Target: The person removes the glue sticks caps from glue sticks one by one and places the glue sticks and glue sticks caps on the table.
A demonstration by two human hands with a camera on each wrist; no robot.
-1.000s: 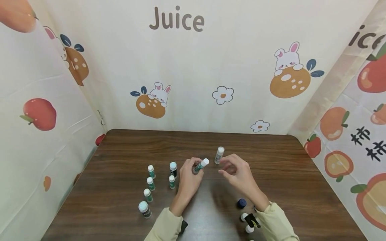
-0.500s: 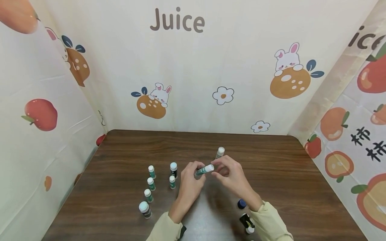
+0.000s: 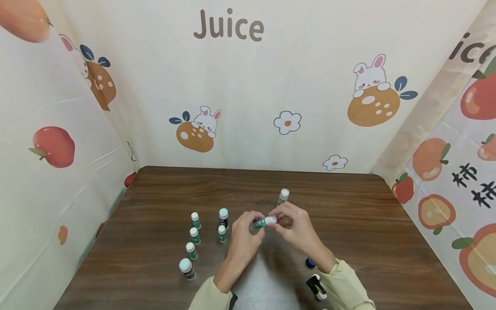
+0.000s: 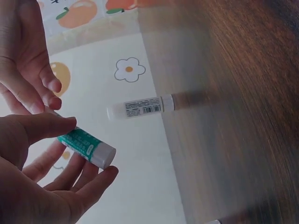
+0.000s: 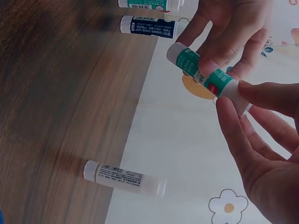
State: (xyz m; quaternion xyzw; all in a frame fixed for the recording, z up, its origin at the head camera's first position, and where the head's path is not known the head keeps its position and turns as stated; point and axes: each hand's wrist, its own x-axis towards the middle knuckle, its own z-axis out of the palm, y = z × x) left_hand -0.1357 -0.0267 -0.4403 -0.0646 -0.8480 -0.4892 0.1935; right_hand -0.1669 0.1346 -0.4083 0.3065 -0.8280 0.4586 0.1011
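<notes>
My left hand (image 3: 242, 237) grips a green-labelled glue stick (image 3: 263, 222) by its body and holds it tilted above the table. At the stick's white cap, thumb and fingertips of my right hand (image 3: 296, 221) pinch from both sides, as the right wrist view shows. "Glue stick" is printed on its green label (image 5: 187, 62). Just beyond the right hand stands another glue stick with a white label (image 3: 284, 195), its lower part hidden by that hand in the head view; the left wrist view shows its printed text and barcode (image 4: 150, 109).
Left of my hands, several capped glue sticks stand upright: green ones (image 3: 191, 250), a wide dark one (image 3: 187, 271) and a slimmer dark one (image 3: 224, 217). By my right sleeve lie a dark blue cap (image 3: 310, 262) and a white cap (image 3: 321, 296). A printed curtain (image 3: 248, 86) rises behind the brown table (image 3: 155, 206).
The glue stick in my left hand has tipped over toward the right. My right hand has come left from beside the white-labelled stick and now pinches the held stick's cap.
</notes>
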